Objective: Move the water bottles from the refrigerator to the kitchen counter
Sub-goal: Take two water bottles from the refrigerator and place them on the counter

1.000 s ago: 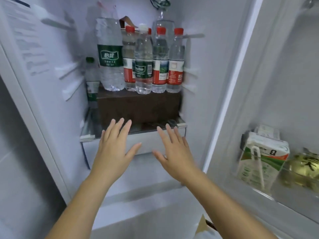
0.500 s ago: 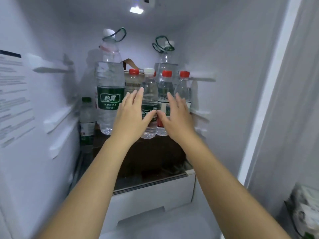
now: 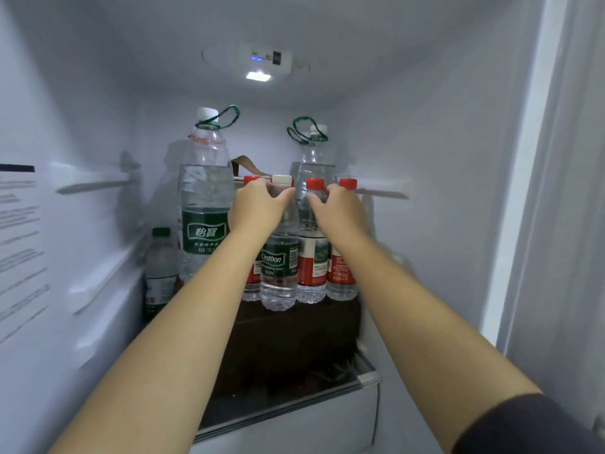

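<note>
The left hand (image 3: 258, 208) gripped the white-capped bottle (image 3: 279, 270) by its neck and the right hand (image 3: 339, 211) a red-capped bottle (image 3: 311, 267) likewise, probably because the bottles stood packed tight along the front edge of the brown box (image 3: 294, 332) in the refrigerator (image 3: 425, 158).

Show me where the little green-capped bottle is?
The little green-capped bottle stands low on the left of the head view, beside the tall green-labelled bottle.
</note>
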`<state>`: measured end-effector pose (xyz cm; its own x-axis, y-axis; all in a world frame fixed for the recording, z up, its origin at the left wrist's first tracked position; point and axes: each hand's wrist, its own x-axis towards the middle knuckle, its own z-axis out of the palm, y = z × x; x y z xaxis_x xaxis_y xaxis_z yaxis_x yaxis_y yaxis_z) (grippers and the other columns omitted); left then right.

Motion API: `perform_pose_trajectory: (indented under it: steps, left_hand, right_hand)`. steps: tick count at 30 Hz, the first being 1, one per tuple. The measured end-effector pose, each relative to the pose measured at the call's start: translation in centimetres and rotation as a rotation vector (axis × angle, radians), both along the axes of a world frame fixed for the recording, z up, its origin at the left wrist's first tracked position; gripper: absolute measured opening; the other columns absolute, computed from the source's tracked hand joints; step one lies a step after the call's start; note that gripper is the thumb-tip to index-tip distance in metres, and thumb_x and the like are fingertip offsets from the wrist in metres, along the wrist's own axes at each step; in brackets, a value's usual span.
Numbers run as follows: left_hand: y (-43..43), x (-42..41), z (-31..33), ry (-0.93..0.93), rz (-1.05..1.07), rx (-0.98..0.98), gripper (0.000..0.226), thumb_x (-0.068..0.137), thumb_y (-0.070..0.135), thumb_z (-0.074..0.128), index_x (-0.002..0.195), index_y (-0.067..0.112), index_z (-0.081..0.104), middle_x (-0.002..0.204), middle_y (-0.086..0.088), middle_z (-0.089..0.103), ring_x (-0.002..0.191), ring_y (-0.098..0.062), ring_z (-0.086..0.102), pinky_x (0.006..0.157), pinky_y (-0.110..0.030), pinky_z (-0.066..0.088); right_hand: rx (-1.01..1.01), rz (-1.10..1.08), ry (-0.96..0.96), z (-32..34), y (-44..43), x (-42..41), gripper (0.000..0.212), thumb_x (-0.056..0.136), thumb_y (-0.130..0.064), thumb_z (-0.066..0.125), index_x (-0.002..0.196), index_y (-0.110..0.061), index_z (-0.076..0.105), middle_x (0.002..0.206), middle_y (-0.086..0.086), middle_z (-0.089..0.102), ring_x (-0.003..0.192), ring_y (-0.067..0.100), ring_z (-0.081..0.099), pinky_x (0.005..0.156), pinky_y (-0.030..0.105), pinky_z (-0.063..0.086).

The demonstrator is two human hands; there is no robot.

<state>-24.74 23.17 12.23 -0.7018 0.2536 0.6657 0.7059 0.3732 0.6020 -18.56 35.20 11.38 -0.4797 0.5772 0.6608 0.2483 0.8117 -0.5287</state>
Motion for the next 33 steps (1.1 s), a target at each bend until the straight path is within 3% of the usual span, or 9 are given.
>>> perform_pose_trajectory:
  steps: [5, 8, 14, 19, 24, 27, 29, 33]
  left_hand:
    - [-0.1, 0.4, 0.5, -0.066, -0.033, 0.102, 0.036, 0.090, 0.048, 0.061, 0.099, 0.015, 0.072, 0.087, 0.009, 0.063, 0.082, -0.015, 0.061, 0.073, -0.032, 0.051]
    - [-0.9, 1.1, 0.0, -0.024, -0.037, 0.146, 0.032, 0.088, 0.048, 0.062, 0.087, 0.017, 0.072, 0.078, 0.003, 0.070, 0.077, -0.017, 0.066, 0.073, -0.038, 0.057]
    - [-4.1, 4.4, -0.2, 0.057, -0.056, 0.226, 0.032, 0.085, 0.048, 0.065, 0.096, 0.018, 0.074, 0.082, 0.009, 0.070, 0.079, -0.008, 0.065, 0.067, -0.029, 0.053]
    - [-7.7, 8.4, -0.4, 0.056, -0.076, 0.174, 0.025, 0.085, 0.044, 0.068, 0.098, 0.023, 0.072, 0.079, 0.016, 0.065, 0.075, 0.004, 0.059, 0.061, -0.016, 0.042]
    - [-11.1, 11.8, -3.2, -0.024, -0.084, 0.100, 0.015, 0.080, 0.047, 0.072, 0.086, 0.033, 0.070, 0.071, 0.020, 0.065, 0.063, 0.010, 0.060, 0.058, -0.013, 0.041]
    - [-12.6, 12.8, -6.3, -0.068, -0.091, 0.018, 0.021, 0.077, 0.048, 0.075, 0.087, 0.029, 0.075, 0.074, 0.018, 0.070, 0.074, 0.007, 0.064, 0.067, -0.018, 0.048]
    - [-13.4, 13.2, -8.8, -0.125, -0.091, -0.040, 0.026, 0.074, 0.048, 0.077, 0.091, 0.029, 0.077, 0.077, 0.015, 0.073, 0.077, 0.005, 0.065, 0.073, -0.022, 0.052]
    - [-14.7, 13.4, -13.4, -0.176, -0.018, -0.239, 0.033, 0.067, 0.054, 0.078, 0.090, 0.030, 0.077, 0.074, 0.020, 0.068, 0.076, 0.005, 0.063, 0.069, -0.027, 0.052]
  right_hand:
    - [-0.216, 0.114, 0.040, 1.9, 0.1, 0.4, 0.025, 0.088, -0.049, 0.067, 0.078, -0.027, 0.060, 0.075, -0.008, 0.067, 0.076, 0.012, 0.067, 0.070, 0.031, 0.054]
    - [-0.204, 0.163, 0.110, 1.7, -0.4, 2.0, 0.023, 0.085, -0.048, 0.071, 0.075, -0.029, 0.063, 0.073, -0.011, 0.069, 0.071, 0.005, 0.064, 0.063, 0.024, 0.049]
    - [-0.199, 0.267, 0.280, 1.2, -2.5, 5.9, 0.021, 0.082, -0.048, 0.073, 0.082, -0.028, 0.072, 0.075, -0.014, 0.072, 0.073, 0.004, 0.068, 0.076, 0.033, 0.058]
    - [-0.244, 0.337, 0.274, 0.7, -5.0, 10.1, 0.020, 0.079, -0.047, 0.077, 0.070, -0.032, 0.068, 0.073, -0.014, 0.072, 0.079, 0.005, 0.069, 0.081, 0.036, 0.059]
    - [-0.277, 0.385, 0.192, -3.0, -7.0, 14.0, 0.020, 0.080, -0.043, 0.078, 0.090, -0.025, 0.078, 0.075, -0.016, 0.072, 0.073, -0.001, 0.068, 0.073, 0.026, 0.060]
    - [-0.312, 0.428, 0.116, -6.7, -7.6, 15.0, 0.022, 0.079, -0.038, 0.080, 0.094, -0.022, 0.079, 0.074, -0.016, 0.072, 0.072, -0.001, 0.068, 0.072, 0.025, 0.059]
    - [-0.311, 0.443, 0.030, -9.6, -7.7, 15.5, 0.024, 0.077, -0.038, 0.082, 0.095, -0.023, 0.079, 0.078, -0.017, 0.072, 0.076, -0.001, 0.068, 0.076, 0.027, 0.059]
    - [-0.357, 0.442, -0.173, -14.7, -7.4, 15.8, 0.029, 0.070, -0.045, 0.084, 0.093, -0.028, 0.079, 0.082, -0.014, 0.075, 0.081, 0.004, 0.070, 0.080, 0.039, 0.061]
